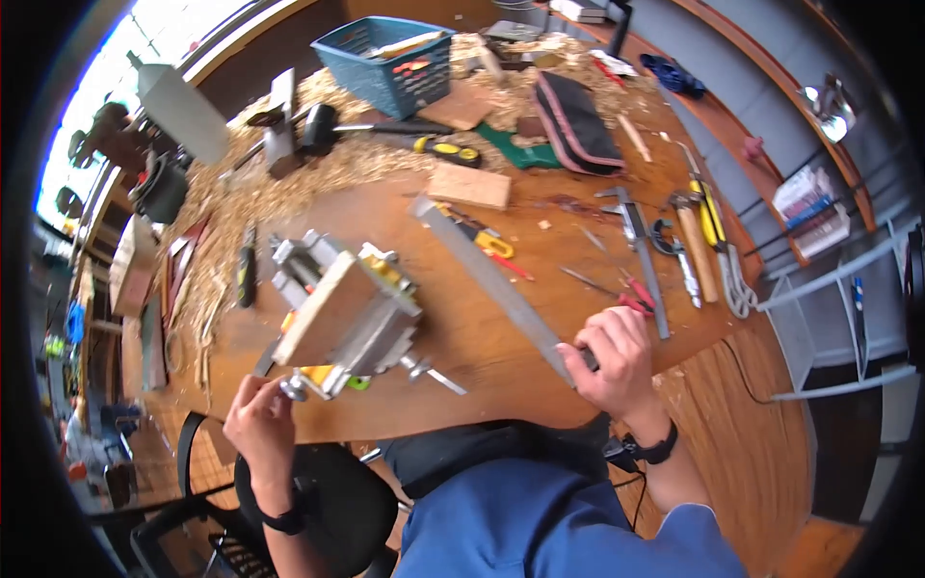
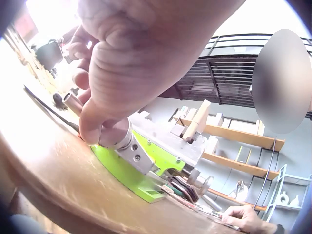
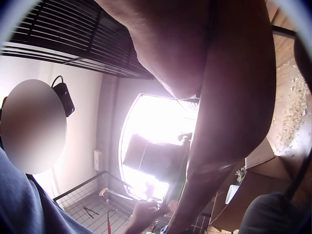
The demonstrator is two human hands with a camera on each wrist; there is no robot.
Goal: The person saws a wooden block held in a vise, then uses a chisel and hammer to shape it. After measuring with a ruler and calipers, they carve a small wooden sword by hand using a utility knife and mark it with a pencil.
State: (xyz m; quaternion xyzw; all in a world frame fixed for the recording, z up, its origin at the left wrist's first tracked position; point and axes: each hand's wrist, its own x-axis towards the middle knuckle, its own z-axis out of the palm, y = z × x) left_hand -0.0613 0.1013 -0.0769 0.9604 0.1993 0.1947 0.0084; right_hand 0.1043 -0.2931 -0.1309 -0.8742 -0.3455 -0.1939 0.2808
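A metal bench vise (image 1: 371, 332) stands near the table's front edge, with a wooden block (image 1: 328, 303) held tilted between its jaws. At the vise's near left side, my left hand (image 1: 260, 419) holds the metal knob (image 1: 294, 388). Close up in the left wrist view, the left hand (image 2: 131, 68) has its thumb against this metal end, above the lime-green base (image 2: 124, 175). My right hand (image 1: 617, 364) grips the handle end of a long flat file (image 1: 491, 284), whose blade slants away up and left over the table. The right wrist view shows mostly hand and forearm.
A blue basket (image 1: 385, 72), a mallet (image 1: 323, 127) and wood shavings (image 1: 328, 173) lie at the back. A wood block (image 1: 469, 186) and yellow-handled tool (image 1: 491, 241) sit mid-table. Calipers (image 1: 641, 250), a hammer (image 1: 696, 246) and red-handled pliers (image 1: 636, 294) lie right.
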